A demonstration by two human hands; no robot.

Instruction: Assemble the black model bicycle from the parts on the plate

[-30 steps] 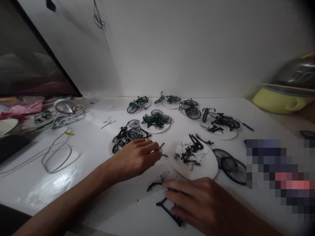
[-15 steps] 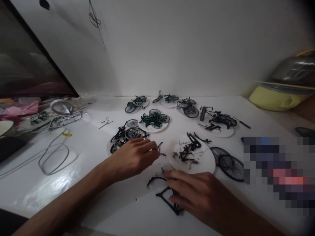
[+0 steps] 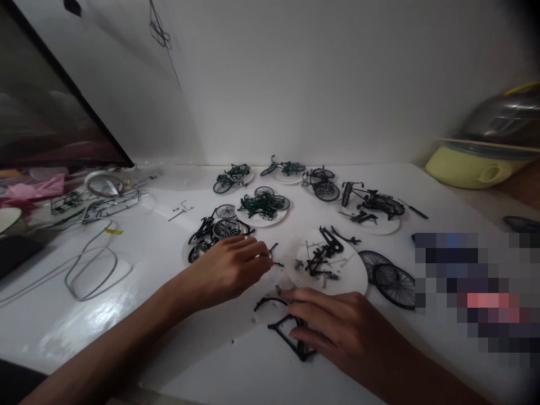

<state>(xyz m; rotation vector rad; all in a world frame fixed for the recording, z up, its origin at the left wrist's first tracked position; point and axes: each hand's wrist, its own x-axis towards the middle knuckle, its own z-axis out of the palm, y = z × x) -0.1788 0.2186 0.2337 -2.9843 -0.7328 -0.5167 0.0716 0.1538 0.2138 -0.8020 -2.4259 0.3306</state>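
Black plastic model-bicycle frame (image 3: 284,340) on the white desk (image 3: 105,320), long axis slanting toward lower right, just under the half-curled grip of the right hand (image 3: 333,326), any hold unclear, the left hand (image 3: 225,270) farther off, narrowly pinched beside a thin black curved piece (image 3: 274,251).

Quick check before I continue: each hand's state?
Left hand: fingers bunched at a small black part; hold unclear.
Right hand: open, fingers resting on a black model bicycle frame.
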